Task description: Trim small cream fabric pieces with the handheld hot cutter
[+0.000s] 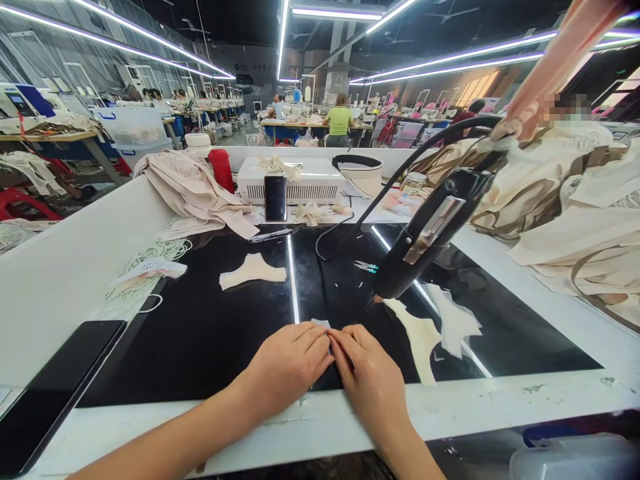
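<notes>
Near the front edge of the black work surface (215, 360), my left hand (290, 363) and my right hand (373, 373) meet with fingers pinched together. A small pale piece (321, 323) pokes out between their fingertips; most of it is hidden, and I cannot tell its material. Just beyond my right hand hangs a black hand tool (425, 240) with a metal lever, tilted, its narrow tip pointing down. Right of that hand lie a cream fabric cutout (420, 337) and a white cutout (454, 321). Another cream cutout (253, 271) lies farther off on the left.
Small thread snips (366, 267) lie behind the tool's tip. A black cable (400, 180) loops down from the tool. At the back stand a white machine box (290, 183) and a phone (275, 199). Garment piles flank both sides (187, 183). A large phone (55, 393) lies front left.
</notes>
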The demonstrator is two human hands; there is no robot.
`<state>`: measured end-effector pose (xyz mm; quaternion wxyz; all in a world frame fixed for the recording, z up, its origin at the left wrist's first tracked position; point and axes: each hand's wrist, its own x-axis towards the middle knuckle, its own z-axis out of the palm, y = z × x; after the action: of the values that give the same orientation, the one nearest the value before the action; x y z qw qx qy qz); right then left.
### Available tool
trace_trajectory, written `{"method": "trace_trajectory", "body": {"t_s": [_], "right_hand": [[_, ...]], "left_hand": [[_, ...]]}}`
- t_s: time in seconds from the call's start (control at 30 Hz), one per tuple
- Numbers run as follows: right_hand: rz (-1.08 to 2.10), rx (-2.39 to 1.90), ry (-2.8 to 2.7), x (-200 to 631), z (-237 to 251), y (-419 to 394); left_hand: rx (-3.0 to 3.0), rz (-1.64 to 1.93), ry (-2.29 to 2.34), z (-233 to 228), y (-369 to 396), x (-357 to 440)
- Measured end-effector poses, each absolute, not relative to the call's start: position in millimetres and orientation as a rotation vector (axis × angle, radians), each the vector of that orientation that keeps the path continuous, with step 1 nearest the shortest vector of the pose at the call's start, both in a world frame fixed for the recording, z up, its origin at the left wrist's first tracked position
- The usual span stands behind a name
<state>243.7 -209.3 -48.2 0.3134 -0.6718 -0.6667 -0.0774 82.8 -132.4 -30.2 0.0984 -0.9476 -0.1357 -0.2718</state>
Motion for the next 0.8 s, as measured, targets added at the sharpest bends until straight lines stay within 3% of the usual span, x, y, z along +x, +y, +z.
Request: {"method": "trace_trajectory", "body": {"t_s": [0.8], "right_hand": [[-0.352, -1.642, -1.743, 247.9, -50.9, -205.7]], "left_hand": [[-2.955, -0.874, -0.529, -35.9, -131.1, 83.1]]}}
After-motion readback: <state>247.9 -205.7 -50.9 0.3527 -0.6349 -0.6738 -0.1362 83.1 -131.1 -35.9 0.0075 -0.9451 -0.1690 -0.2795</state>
